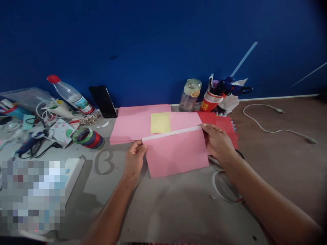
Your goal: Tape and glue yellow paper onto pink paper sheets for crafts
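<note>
A pink sheet of paper (177, 153) with a white strip (171, 133) along its top edge is held up between my hands. My left hand (135, 158) pinches its upper left corner. At the upper right corner, my right hand (217, 141) grips it between thumb and fingers. Behind it lie larger pink sheets (133, 122) with a small yellow paper (160, 123) on top. Red paper (226, 126) lies partly hidden behind my right hand. A curled white strip (217, 185) rests on the table under my right forearm.
Along the blue wall stand a clear bottle with a red cap (74, 97), a black phone (103, 102), a lidded clear cup (190, 95) and a red paper cup (211, 101) of tools. Tape rolls (89, 137) and a glue gun (32, 143) lie left. A white cable (270, 131) lies right.
</note>
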`<action>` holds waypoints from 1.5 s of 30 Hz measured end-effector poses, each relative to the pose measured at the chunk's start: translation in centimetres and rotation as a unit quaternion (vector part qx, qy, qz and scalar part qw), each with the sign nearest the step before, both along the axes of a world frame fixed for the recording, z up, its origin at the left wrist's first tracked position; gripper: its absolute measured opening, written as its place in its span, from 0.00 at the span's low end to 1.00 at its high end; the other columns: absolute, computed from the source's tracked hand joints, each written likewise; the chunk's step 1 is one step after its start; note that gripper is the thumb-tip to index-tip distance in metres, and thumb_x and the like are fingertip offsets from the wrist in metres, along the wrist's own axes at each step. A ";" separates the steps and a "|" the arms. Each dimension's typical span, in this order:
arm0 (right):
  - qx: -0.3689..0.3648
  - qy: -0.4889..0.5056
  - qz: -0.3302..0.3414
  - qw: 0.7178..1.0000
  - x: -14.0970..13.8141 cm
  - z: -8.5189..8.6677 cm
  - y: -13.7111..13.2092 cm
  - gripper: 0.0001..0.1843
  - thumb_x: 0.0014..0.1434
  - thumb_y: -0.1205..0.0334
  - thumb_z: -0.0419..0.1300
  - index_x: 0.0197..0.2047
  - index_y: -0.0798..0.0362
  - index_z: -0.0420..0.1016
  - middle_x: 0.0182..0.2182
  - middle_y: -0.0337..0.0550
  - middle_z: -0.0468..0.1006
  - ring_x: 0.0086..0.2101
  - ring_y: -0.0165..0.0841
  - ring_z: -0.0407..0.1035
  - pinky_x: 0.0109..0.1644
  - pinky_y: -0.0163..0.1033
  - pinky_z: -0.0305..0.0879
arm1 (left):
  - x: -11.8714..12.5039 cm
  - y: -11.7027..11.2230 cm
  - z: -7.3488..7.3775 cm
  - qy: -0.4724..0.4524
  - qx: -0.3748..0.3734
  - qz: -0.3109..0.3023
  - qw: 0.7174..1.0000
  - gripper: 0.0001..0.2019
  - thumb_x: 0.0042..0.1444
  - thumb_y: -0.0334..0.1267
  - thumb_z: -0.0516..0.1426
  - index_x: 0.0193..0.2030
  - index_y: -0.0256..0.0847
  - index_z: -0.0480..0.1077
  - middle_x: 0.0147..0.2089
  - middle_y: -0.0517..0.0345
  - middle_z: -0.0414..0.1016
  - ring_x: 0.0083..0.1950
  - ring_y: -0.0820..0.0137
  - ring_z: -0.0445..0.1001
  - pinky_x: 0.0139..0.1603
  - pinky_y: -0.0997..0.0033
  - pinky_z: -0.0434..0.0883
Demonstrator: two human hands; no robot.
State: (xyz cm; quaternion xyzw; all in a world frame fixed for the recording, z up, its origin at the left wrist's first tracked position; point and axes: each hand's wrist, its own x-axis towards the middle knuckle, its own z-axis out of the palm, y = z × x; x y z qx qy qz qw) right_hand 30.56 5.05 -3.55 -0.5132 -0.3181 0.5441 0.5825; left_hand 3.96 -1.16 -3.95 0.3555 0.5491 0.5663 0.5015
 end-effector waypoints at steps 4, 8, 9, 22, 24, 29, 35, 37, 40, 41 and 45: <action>0.086 -0.105 -0.070 0.988 -0.2 1.2 -0.9 0.11 0.49 0.59 0.67 0.38 0.46 0.75 0.29 0.33 0.71 0.30 0.29 0.64 0.38 0.36 0.61 | -0.1 0.1 -0.2 -0.003 -0.004 0.009 1.000 0.15 0.48 0.45 0.65 0.40 0.39 0.74 0.30 0.61 0.76 0.32 0.73 0.72 0.36 0.74 0.68; 0.172 -0.232 -0.079 0.954 -0.6 3.2 -2.4 0.12 0.54 0.63 0.63 0.43 0.47 0.73 0.35 0.37 0.72 0.35 0.31 0.66 0.41 0.38 0.62 | -0.1 0.1 -0.2 -0.009 -0.005 0.012 1.000 0.14 0.48 0.45 0.65 0.39 0.39 0.75 0.28 0.63 0.73 0.29 0.75 0.69 0.33 0.76 0.66; 0.187 -0.260 -0.062 0.945 -0.7 3.7 -2.9 0.11 0.55 0.63 0.62 0.43 0.47 0.73 0.34 0.38 0.72 0.34 0.32 0.66 0.40 0.39 0.63 | -0.1 0.1 -0.2 -0.011 -0.003 0.014 1.000 0.14 0.48 0.45 0.65 0.39 0.40 0.75 0.28 0.63 0.72 0.29 0.76 0.68 0.33 0.76 0.66; 0.321 -0.386 0.196 0.842 -8.4 6.5 -5.5 0.09 0.59 0.71 0.52 0.33 0.50 0.70 0.30 0.42 0.75 0.33 0.33 0.69 0.36 0.38 0.65 | 0.6 -0.4 0.2 -0.010 0.047 0.045 0.998 0.13 0.47 0.44 0.66 0.38 0.43 0.75 0.35 0.62 0.77 0.33 0.75 0.71 0.37 0.75 0.68; 0.327 -0.401 0.186 0.835 -10.3 6.0 -5.1 0.09 0.59 0.71 0.51 0.32 0.50 0.69 0.30 0.43 0.74 0.32 0.34 0.69 0.35 0.38 0.65 | 0.7 -0.5 0.3 0.003 0.066 0.047 0.997 0.12 0.47 0.44 0.65 0.38 0.43 0.75 0.36 0.60 0.78 0.35 0.73 0.73 0.39 0.74 0.69; 0.334 -0.419 0.141 0.833 -13.7 4.5 -4.9 0.09 0.59 0.71 0.51 0.33 0.51 0.71 0.33 0.46 0.75 0.34 0.36 0.70 0.37 0.40 0.66 | 0.4 -0.7 0.4 0.056 0.098 0.061 0.992 0.09 0.51 0.42 0.63 0.37 0.43 0.76 0.37 0.59 0.79 0.40 0.70 0.74 0.44 0.71 0.69; 0.337 -0.405 0.111 0.843 -14.8 3.5 -4.8 0.09 0.59 0.70 0.51 0.34 0.51 0.71 0.32 0.46 0.75 0.34 0.37 0.70 0.36 0.40 0.66 | 0.0 -0.8 -0.1 0.116 0.110 0.080 0.984 0.09 0.53 0.42 0.61 0.39 0.43 0.77 0.40 0.58 0.79 0.43 0.68 0.75 0.47 0.69 0.69; 0.342 -0.397 0.096 0.846 -14.8 3.3 -4.7 0.08 0.59 0.70 0.51 0.33 0.51 0.70 0.31 0.46 0.75 0.33 0.36 0.70 0.34 0.40 0.65 | 0.0 -0.8 -0.1 0.130 0.111 0.074 0.982 0.08 0.54 0.41 0.60 0.39 0.43 0.77 0.39 0.58 0.79 0.42 0.68 0.75 0.46 0.70 0.69; 0.349 -0.397 0.082 0.845 -14.9 3.0 -4.6 0.08 0.58 0.70 0.52 0.32 0.51 0.69 0.30 0.46 0.75 0.32 0.36 0.69 0.34 0.39 0.65 | 0.2 -0.8 0.1 0.152 0.112 0.060 0.980 0.08 0.55 0.41 0.59 0.39 0.43 0.77 0.39 0.58 0.80 0.41 0.68 0.76 0.45 0.70 0.70; 0.354 -0.399 0.080 0.842 -14.9 2.9 -4.5 0.08 0.59 0.70 0.52 0.32 0.51 0.69 0.30 0.45 0.75 0.32 0.35 0.69 0.34 0.39 0.65 | 0.3 -0.9 0.2 0.161 0.113 0.058 0.979 0.08 0.55 0.41 0.59 0.39 0.43 0.77 0.39 0.58 0.80 0.41 0.68 0.76 0.45 0.70 0.70; 0.381 -0.405 0.067 0.828 -14.9 2.5 -4.4 0.09 0.60 0.70 0.50 0.31 0.51 0.67 0.30 0.45 0.74 0.32 0.35 0.69 0.36 0.40 0.66 | 0.4 -1.1 0.4 0.198 0.116 0.054 0.972 0.08 0.55 0.39 0.58 0.39 0.43 0.77 0.39 0.58 0.80 0.40 0.69 0.76 0.45 0.70 0.70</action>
